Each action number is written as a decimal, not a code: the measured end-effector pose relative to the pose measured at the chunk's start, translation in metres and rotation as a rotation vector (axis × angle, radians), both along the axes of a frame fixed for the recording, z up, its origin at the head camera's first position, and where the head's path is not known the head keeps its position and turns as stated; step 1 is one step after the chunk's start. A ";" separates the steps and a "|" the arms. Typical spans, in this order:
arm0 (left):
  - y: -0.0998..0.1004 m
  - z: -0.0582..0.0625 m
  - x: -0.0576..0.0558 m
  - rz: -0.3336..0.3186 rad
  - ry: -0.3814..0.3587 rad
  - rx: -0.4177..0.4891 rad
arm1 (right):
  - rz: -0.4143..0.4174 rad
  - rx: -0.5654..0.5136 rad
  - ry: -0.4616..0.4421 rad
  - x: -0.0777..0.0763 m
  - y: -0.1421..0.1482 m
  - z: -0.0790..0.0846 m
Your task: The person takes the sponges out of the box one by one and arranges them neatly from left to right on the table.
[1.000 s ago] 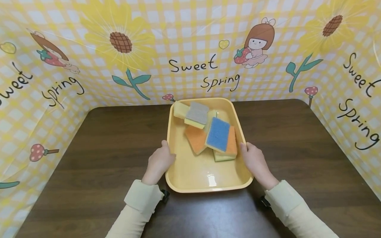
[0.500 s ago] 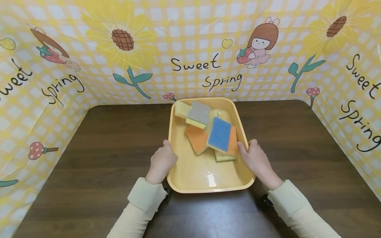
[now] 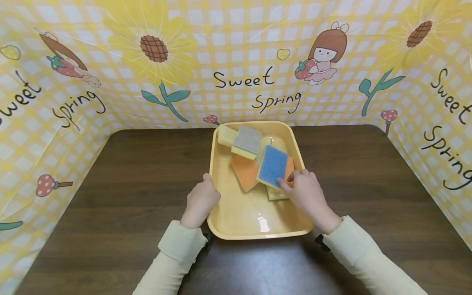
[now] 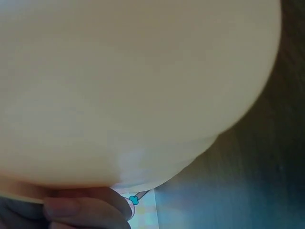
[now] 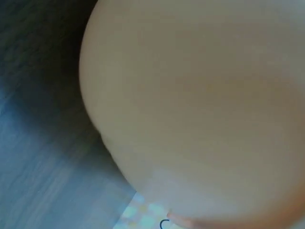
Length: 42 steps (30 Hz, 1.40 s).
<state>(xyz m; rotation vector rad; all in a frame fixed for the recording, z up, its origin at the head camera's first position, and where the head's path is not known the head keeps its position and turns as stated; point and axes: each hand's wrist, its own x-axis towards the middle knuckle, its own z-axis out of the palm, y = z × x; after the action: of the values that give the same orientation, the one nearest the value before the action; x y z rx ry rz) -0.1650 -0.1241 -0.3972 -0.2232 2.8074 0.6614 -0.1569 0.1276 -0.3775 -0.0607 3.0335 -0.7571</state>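
A yellow plastic tray [image 3: 236,221] sits on the table with several sponges in it. My left hand [image 3: 201,200] grips the tray's left rim; in the left wrist view its fingers [image 4: 90,210] curl under the rim. My right hand [image 3: 307,198] reaches over the right rim, its thumb at the lower right corner of a blue-faced sponge [image 3: 272,164] and its fingers above an orange sponge [image 3: 289,164]. Another orange sponge [image 3: 244,172] lies to the left of the blue one. A grey-faced sponge [image 3: 247,139] rests behind them, partly on a pale yellow sponge [image 3: 226,135].
The dark wooden table [image 3: 147,172] extends on both sides of the tray. A yellow checked cloth [image 3: 243,41] with printed flowers forms walls at the back and sides. The tray's outer wall [image 5: 190,105] fills most of the right wrist view.
My right hand has left the tray's right rim and moved inward to the blue-faced sponge. The left hand keeps its grip on the rim. The sponges have stayed in place in the tray.
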 end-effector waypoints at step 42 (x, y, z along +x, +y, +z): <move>0.002 0.001 0.000 0.003 0.003 -0.019 | -0.042 -0.252 -0.006 -0.006 -0.018 -0.020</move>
<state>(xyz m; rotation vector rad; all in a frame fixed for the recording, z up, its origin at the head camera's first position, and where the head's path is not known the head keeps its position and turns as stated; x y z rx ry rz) -0.1648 -0.1223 -0.3966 -0.2302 2.8183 0.6361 -0.1631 0.1096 -0.3974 0.0023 2.9236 -1.1368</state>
